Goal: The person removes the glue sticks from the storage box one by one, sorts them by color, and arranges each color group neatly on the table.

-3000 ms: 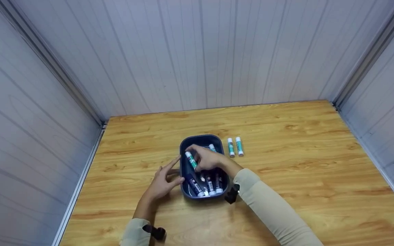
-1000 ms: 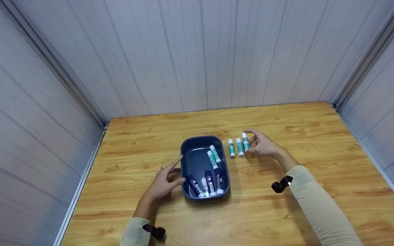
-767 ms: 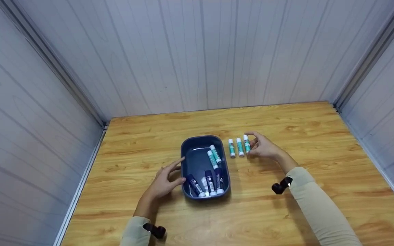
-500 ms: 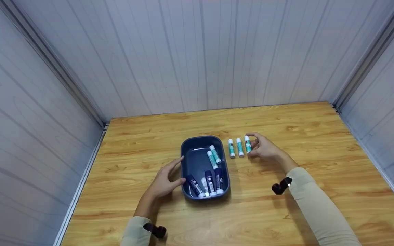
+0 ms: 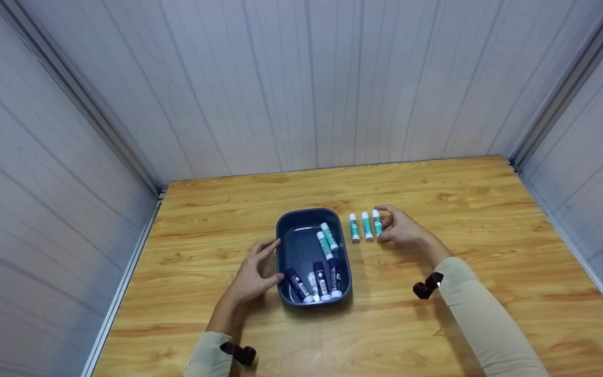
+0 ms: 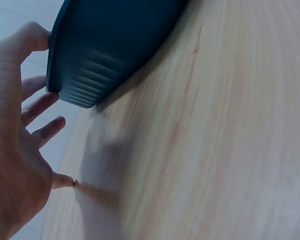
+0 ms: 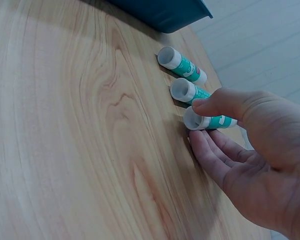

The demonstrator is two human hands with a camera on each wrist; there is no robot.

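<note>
Your right hand [image 5: 403, 230] rests on the wooden table [image 5: 490, 251] to the right of the dark blue tub [image 5: 286, 222], with thumb and fingers curled about a teal glue stick [image 5: 377, 222]. In the right wrist view the thumb [image 7: 225, 102] lies on top of this stick [image 7: 207, 121] and the fingers [image 7: 215, 155] lie low beside it, so the hand [image 7: 260, 150] holds the stick lightly pinched against the table surface. The stick lies flat, its white cap end toward the wrist camera.

Two more teal glue sticks lie flat just to its left, parallel and in a row: the middle stick [image 5: 366, 226] [image 7: 187, 92] just beside the held one, and the left stick [image 5: 353, 227] [image 7: 182, 65] nearest the tub. Whether the neighbouring sticks touch cannot be told.

Your left hand [image 5: 252, 272] rests against the tub's left wall, fingers straight and spread, thumb at the rim. The left wrist view shows the hand [image 6: 15, 150] wide open, a fingertip [image 6: 57, 96] meeting the ribbed corner of the tub [image 6: 105, 50].

Inside the tub, two teal glue sticks [image 5: 327, 241] lie side by side near the middle, and dark blue glue sticks [image 5: 320, 280] lie grouped at the near end.

A black wrist camera mount [image 5: 424, 288] sits on your right sleeve.
</note>
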